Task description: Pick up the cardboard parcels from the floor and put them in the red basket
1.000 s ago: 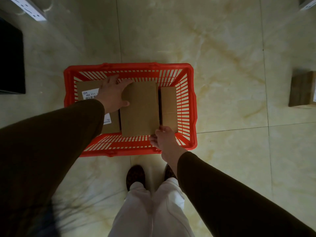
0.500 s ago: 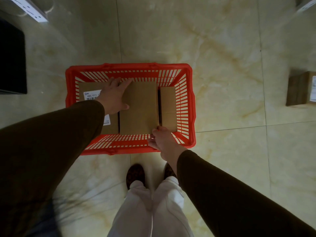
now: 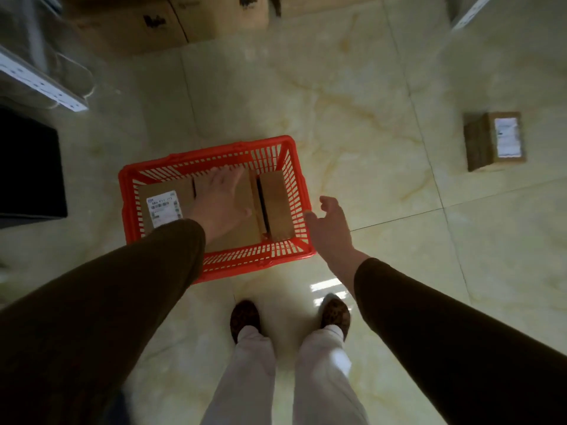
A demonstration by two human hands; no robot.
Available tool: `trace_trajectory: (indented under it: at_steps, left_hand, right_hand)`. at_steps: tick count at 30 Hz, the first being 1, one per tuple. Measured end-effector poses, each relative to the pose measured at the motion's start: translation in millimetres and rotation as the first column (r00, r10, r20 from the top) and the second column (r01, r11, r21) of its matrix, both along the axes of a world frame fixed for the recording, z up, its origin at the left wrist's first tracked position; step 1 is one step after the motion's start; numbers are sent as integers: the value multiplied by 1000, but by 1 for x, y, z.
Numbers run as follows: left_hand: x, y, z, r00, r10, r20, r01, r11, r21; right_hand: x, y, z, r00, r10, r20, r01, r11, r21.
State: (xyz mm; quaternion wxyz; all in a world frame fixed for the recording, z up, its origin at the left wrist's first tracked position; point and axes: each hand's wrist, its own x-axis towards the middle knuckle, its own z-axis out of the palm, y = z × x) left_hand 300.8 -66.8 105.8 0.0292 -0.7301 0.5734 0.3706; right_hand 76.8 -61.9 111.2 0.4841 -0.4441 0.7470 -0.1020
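Note:
The red basket [image 3: 135, 179] stands on the tiled floor just ahead of my feet. Three cardboard parcels lie in it: a labelled parcel [image 3: 162, 200] on the left, a plain middle parcel [image 3: 245, 231] and a narrow parcel [image 3: 276, 204] on the right. My left hand [image 3: 221, 200] hovers flat over the middle parcel with fingers spread, holding nothing. My right hand [image 3: 328, 225] is open beside the basket's right rim, outside it. Another cardboard parcel [image 3: 494, 139] with a white label lies on the floor at the far right.
Large cardboard boxes [image 3: 165, 23] stand at the back. A black block [image 3: 27, 167] sits at the left edge, with a white shelf rail [image 3: 40, 84] above it. Another rail [image 3: 469, 13] shows at the top right. My shoes [image 3: 245, 317] are close behind the basket.
Both hands let go of the middle parcel, which now lies in the basket. My right hand moved out to the right of the basket. My head rose, so the view is wider.

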Motion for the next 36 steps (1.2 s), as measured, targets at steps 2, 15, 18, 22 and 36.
trace_trajectory:
  at_steps: [2,15,18,22,36]
  left_hand:
    - [-31,-5,15,1000,0,-30,0,1000,-14]
    - [-309,-29,51,975,121,-183,-133,990,-52]
    - [-361,-42,53,971,114,-210,-127,991,-50]
    - [-403,-65,52,956,114,-272,-120,993,-4]
    - [-586,-173,34,961,128,-244,-115,991,68]
  right_hand:
    - [-31,-6,14,1000,-25,7,25,1000,-12]
    - [-289,-37,76,995,-94,34,96,993,-65]
    - [-335,-53,80,991,-135,8,135,989,-51]
    - [-375,-79,81,989,-145,-21,143,988,-49]
    - [-568,-184,62,996,-54,-73,54,999,-3]
